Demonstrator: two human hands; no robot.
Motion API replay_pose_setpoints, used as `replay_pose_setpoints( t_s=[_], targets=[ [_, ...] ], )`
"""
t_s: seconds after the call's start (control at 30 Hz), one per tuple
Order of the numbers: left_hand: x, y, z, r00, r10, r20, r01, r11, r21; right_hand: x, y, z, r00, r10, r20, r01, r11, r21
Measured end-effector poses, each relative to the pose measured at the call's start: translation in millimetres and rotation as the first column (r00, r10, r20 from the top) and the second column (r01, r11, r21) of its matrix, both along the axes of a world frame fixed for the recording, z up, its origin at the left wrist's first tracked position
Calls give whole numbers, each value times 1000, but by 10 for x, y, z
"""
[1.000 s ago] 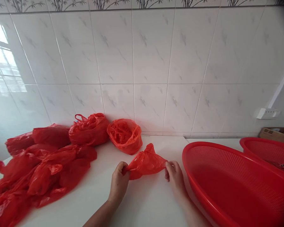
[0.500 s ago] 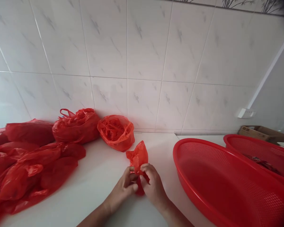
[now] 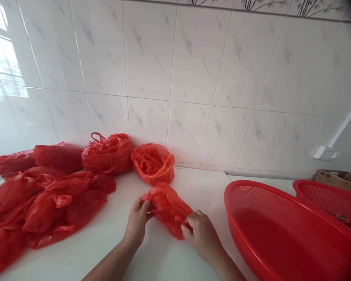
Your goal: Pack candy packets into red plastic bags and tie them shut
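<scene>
A thin red plastic bag [image 3: 169, 210] is stretched between my two hands above the white table. My left hand [image 3: 138, 220] pinches its upper left edge between thumb and fingers. At the bag's lower right side, my right hand [image 3: 203, 232] has its fingers closed on the plastic. The bag looks loose and spread wide, and I cannot make out anything inside it. Just behind it stands an open red bag [image 3: 169, 173] stuffed with crumpled red plastic.
Several filled red bags [image 3: 64, 195] are heaped on the left, with a fuller bag [image 3: 108, 154] against the tiled wall. A large red plastic basket [image 3: 236, 218] stands on the right. Beyond it are a second red basket [image 3: 312, 191] and a cardboard box [image 3: 339, 180].
My hands have moved apart and the bunched red bag between them is now spread out. My left hand shifted to the bag's upper left edge. The view has turned slightly left.
</scene>
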State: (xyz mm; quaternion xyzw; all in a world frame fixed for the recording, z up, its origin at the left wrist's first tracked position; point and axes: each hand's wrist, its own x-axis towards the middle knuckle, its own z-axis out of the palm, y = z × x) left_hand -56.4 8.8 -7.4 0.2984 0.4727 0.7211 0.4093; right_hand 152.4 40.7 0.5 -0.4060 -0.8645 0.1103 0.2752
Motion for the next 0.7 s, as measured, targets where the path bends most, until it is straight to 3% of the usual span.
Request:
replay_pose_setpoints(
  t_s=[0.1,0.17,0.23,0.33,0.4,0.47,0.57,0.63,0.7],
  targets=[
    [-236,35,22,986,156,55,-156,988,10,145,142,12,987,-152,42,155,986,-59],
    [-287,31,49,982,181,63,-181,983,5,203,164,42,991,-131,-1,131,991,-24],
    [-240,8,76,987,151,55,-151,988,0,214,110,87,991,-78,-110,90,990,110],
    [-62,-47,112,999,24,40,-24,1000,-1,127,-95,146,954,-36,-296,146,923,357],
    [70,-91,130,996,-86,34,86,996,-5,0,-259,147,945,15,-327,130,899,417],
    [184,-136,141,982,-184,31,185,983,-23,-153,-373,103,956,58,-286,49,934,355],
    [284,-196,171,947,-319,36,321,945,-62,-306,-354,-15,965,-21,-261,42,996,75],
    [270,-212,224,924,-382,19,383,923,-47,-292,-233,-88,953,-115,-280,90,991,-102],
    [188,-199,314,940,-340,-18,340,940,0,-200,-102,-138,940,-146,-310,85,976,-201]
  ],
)
